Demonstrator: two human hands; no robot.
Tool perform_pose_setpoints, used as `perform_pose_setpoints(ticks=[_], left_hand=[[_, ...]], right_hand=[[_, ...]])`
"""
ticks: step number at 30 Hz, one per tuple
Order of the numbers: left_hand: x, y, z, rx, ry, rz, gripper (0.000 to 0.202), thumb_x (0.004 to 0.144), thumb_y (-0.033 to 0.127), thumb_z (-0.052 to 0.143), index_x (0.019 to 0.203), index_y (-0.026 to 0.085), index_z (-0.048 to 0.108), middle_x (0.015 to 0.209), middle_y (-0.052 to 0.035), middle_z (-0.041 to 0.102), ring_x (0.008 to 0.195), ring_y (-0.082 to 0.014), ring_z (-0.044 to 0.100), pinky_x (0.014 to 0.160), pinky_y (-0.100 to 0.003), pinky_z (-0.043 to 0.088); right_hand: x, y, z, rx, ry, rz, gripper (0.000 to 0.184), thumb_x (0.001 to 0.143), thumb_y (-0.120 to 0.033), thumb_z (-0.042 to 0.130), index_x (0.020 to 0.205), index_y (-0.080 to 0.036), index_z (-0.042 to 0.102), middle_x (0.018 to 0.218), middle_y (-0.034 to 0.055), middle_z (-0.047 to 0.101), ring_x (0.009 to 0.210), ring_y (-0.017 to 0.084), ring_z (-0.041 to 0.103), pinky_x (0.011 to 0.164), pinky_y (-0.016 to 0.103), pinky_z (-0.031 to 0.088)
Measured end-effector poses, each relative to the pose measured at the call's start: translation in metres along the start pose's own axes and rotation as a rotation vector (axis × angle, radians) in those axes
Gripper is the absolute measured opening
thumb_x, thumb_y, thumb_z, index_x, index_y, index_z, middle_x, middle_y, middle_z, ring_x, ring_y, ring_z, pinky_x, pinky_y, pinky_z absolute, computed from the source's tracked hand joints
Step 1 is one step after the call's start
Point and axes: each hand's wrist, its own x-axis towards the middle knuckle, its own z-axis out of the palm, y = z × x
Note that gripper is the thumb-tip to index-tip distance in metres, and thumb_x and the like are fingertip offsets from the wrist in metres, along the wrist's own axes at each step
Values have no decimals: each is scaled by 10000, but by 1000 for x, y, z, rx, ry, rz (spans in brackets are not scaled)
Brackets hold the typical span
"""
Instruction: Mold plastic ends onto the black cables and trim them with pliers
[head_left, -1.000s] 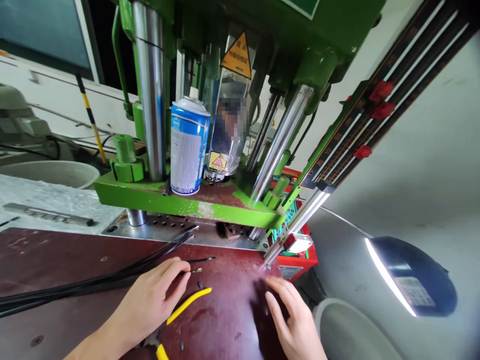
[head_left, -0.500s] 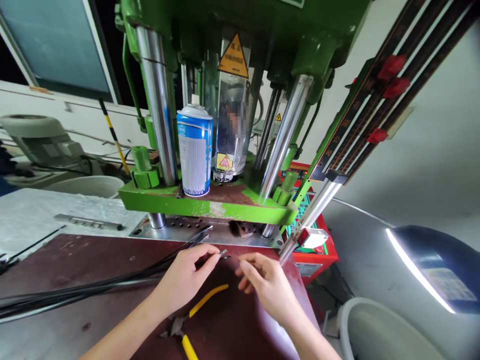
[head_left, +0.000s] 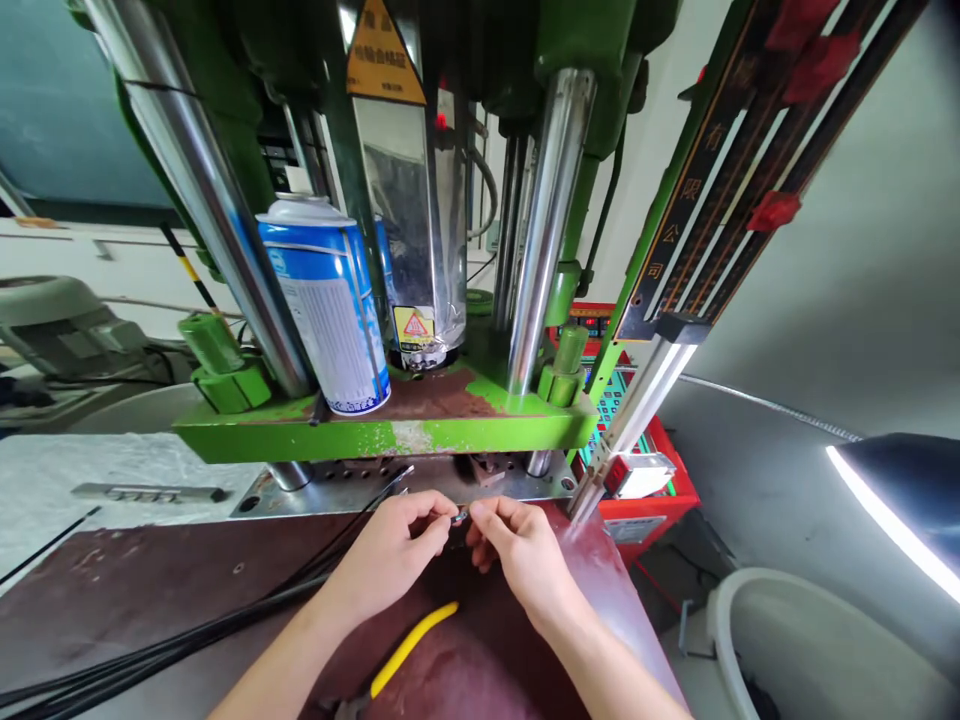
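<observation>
My left hand [head_left: 394, 550] pinches a small metal connector [head_left: 460, 517] between thumb and forefinger, above the table front of the press. From the other side, my right hand [head_left: 525, 550] has its thumb and forefinger closed at the connector's right end; the fingertips hide most of the piece. A bundle of black cables [head_left: 247, 605] runs from the lower left and passes behind my left hand. Below both hands lies a pair of pliers with a yellow handle [head_left: 412, 648], its head partly cut off by the lower picture edge.
The green press [head_left: 390, 435] stands directly ahead, with a blue and white spray can [head_left: 330, 310] on its lower plate. A metal bar [head_left: 150, 493] lies at left. On the right are a red control box [head_left: 652, 520], a lamp [head_left: 900, 500] and a pale bin [head_left: 720, 640].
My right hand has come left, and its fingertips have met the connector held by my left hand. The view has moved closer to the press, and less of the pliers shows.
</observation>
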Motion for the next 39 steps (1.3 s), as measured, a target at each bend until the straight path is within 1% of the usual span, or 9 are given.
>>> perform_pose_setpoints(ticks=[10, 17, 23, 25, 27, 30, 32, 36, 39], left_hand=[[-8, -9, -6, -39, -3, -47, 187, 864, 298, 512, 775, 191, 637, 641, 36, 580, 630, -145, 532, 593, -248, 394], [-8, -14, 0, -23, 31, 2, 146, 861, 282, 542, 796, 199, 642, 745, 13, 658, 715, -165, 588, 696, -264, 460], [-10, -13, 2, 31, 77, 29, 168, 881, 288, 544, 859, 212, 693, 827, 2, 716, 788, -183, 625, 773, -276, 451], [-10, -11, 1, 40, 71, 15, 208, 897, 312, 528, 831, 217, 701, 762, 11, 698, 731, -176, 610, 727, -271, 441], [-10, -10, 0, 32, 51, -15, 251, 911, 343, 511, 802, 214, 696, 683, 23, 659, 619, -156, 566, 637, -263, 422], [-9, -11, -1, -15, 10, -63, 282, 914, 386, 505, 788, 200, 676, 647, 32, 630, 508, -124, 506, 540, -248, 389], [-8, -11, -2, -57, -15, -88, 298, 912, 401, 503, 774, 189, 661, 630, 34, 618, 484, -115, 503, 525, -242, 386], [-8, -10, -3, -135, -48, -134, 314, 900, 399, 512, 707, 179, 628, 598, 31, 613, 467, -110, 512, 531, -243, 389], [-9, -9, -3, -175, -57, -162, 318, 889, 395, 512, 693, 172, 624, 584, 25, 612, 458, -108, 504, 521, -244, 378]], right_hand=[[-2, 1, 4, -29, -16, 32, 536, 632, -674, 732, 638, -154, 600, 551, -23, 581, 445, 77, 481, 457, 217, 380], [1, 3, 3, -35, 3, 28, 552, 613, -688, 741, 617, -165, 568, 531, -35, 556, 435, 72, 471, 450, 213, 369], [0, 2, 2, -40, 22, 23, 568, 622, -709, 726, 617, -167, 554, 520, -44, 534, 435, 70, 458, 450, 212, 362], [0, 1, 1, -41, 28, 19, 571, 628, -716, 718, 617, -172, 547, 516, -49, 523, 435, 70, 453, 449, 212, 359], [0, 2, 1, -41, 34, 15, 571, 637, -719, 711, 616, -174, 542, 512, -52, 514, 432, 69, 449, 448, 212, 356], [1, 4, 1, -38, 40, 18, 570, 668, -721, 687, 606, -176, 534, 488, -54, 498, 407, 66, 429, 431, 215, 337], [2, 6, 1, -35, 41, 19, 568, 683, -721, 674, 611, -175, 535, 482, -55, 492, 397, 66, 419, 420, 216, 325], [3, 6, 2, -19, 22, 0, 545, 661, -690, 717, 736, -167, 583, 568, -55, 534, 430, 63, 437, 433, 210, 342], [1, 4, 3, -21, -10, 4, 534, 683, -680, 705, 735, -163, 584, 574, -52, 533, 434, 62, 434, 437, 211, 345]])
